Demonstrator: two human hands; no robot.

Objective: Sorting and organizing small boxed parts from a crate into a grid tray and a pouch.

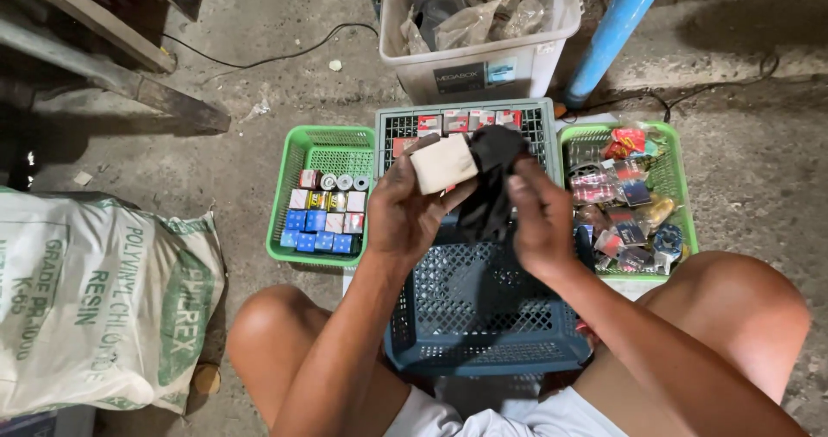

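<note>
I sit on the ground with my knees apart. My left hand (pixel 405 213) holds a small cream-coloured box (pixel 442 163) between thumb and fingers. My right hand (pixel 539 217) grips a black cloth (pixel 492 178) that hangs down and touches the box's right side. Both hands hover above a blue plastic crate (pixel 474 316) between my legs. Behind it stands a grey-green crate (pixel 466 118) with red and white small boxes at its far edge.
A green basket (pixel 323 148) at left holds several small boxes and cans. Another green basket (pixel 668 174) at right holds packaged parts. A white tub (pixel 474 70) of plastic bags stands behind, a blue pole (pixel 617 27) beside it. A large white sack (pixel 103 299) lies at left.
</note>
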